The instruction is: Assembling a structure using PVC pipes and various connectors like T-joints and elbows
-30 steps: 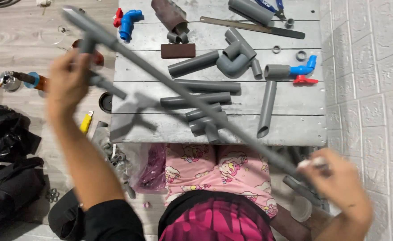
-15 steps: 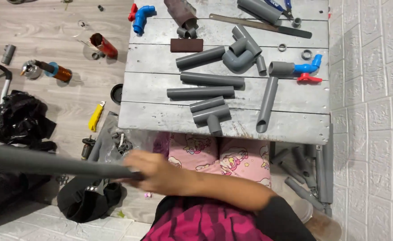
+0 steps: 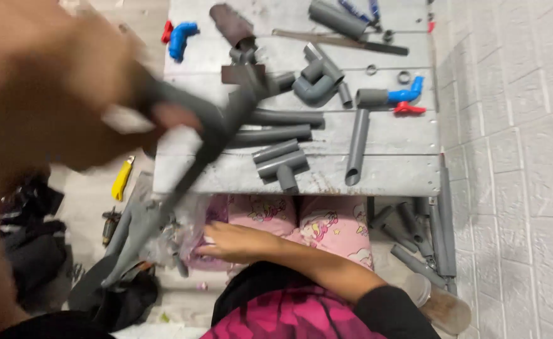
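My left hand, blurred at upper left, has its fingers wrapped around a long grey pipe slanting down past the counter. My right hand, fingers spread flat, rests on a clear plastic bag at lower centre.

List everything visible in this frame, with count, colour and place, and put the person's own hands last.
Table: one, grey planks, centre.
Straight pipe pieces: several, grey, across the table.
Elbow fitting: one, grey, table middle.
Blue elbow: one, table's far left corner.
Valve: one, blue body with red handle, right side of the table.
Flat file: one, dark, far edge.
Spare pipes: several, grey, on the floor by the white wall.
Yellow tool: one, on the floor left of the table.
Long pipe: one, grey, blurred, slanting across the left.
Left hand: blurred, close to the camera, gripping the long pipe.
Right hand: on a clear plastic bag at the lap.
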